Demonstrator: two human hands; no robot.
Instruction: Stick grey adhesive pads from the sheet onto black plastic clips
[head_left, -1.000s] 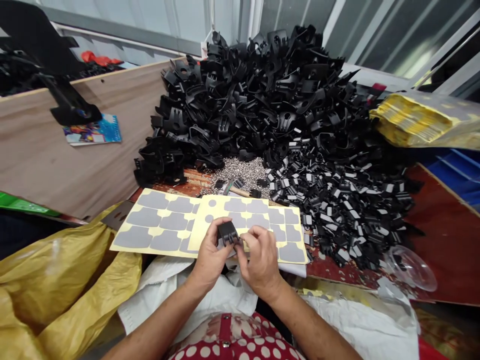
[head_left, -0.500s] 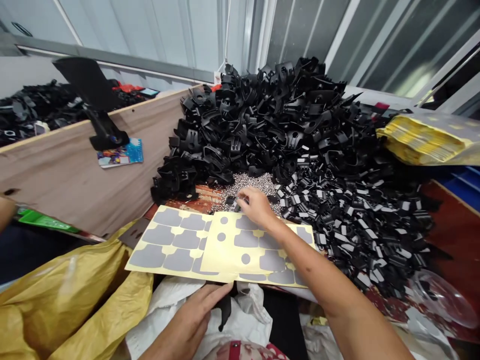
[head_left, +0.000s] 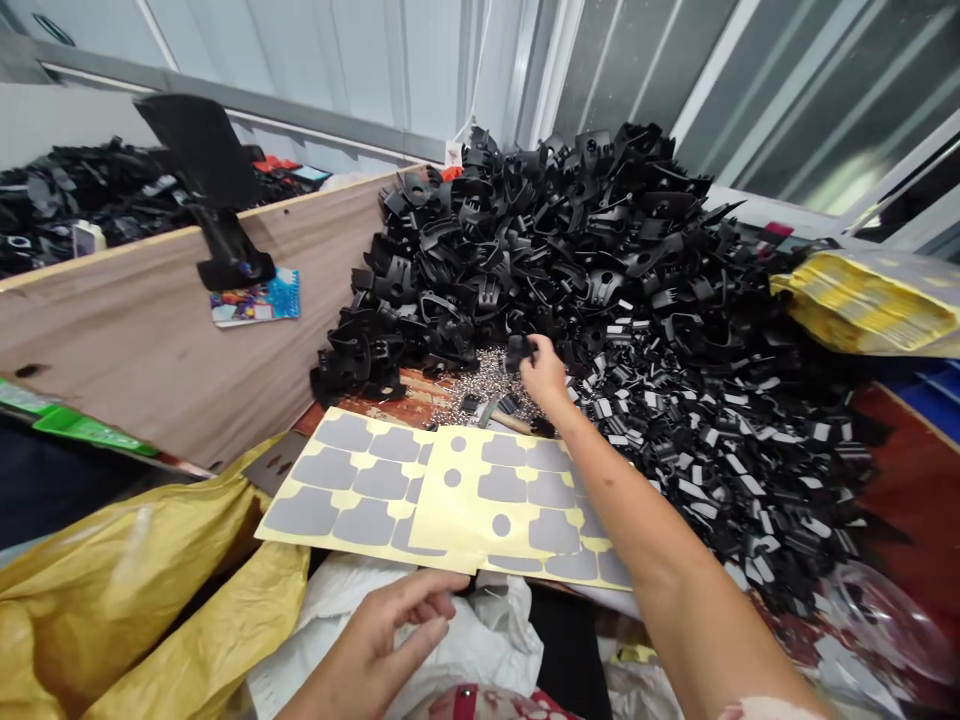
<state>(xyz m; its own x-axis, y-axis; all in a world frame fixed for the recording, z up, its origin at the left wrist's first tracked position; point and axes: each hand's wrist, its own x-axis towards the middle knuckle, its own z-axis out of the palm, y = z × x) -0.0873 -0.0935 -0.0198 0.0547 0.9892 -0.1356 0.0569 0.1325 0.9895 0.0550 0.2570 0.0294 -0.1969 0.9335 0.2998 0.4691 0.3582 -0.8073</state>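
My right hand reaches to the foot of a big heap of black plastic parts, its fingers closed on one black plastic part there. Just below that hand lie small shiny metal pieces and a tool with a light handle. My left hand is near the front edge of the yellow sticker sheets, thumb apart from the partly curled fingers, with nothing visible in it. Grey shapes and a few round dots cover the sheets. My right forearm hides part of their right side.
Small black pieces with white pads spread to the right. A wooden board stands at left, with a black stand-like part against it. A yellow sack, a clear plastic container and a yellow packet stack lie around.
My right hand has moved from the metal pieces up and right to the heap and closed on a black part. My left thumb has spread; the black piece under that hand no longer shows.
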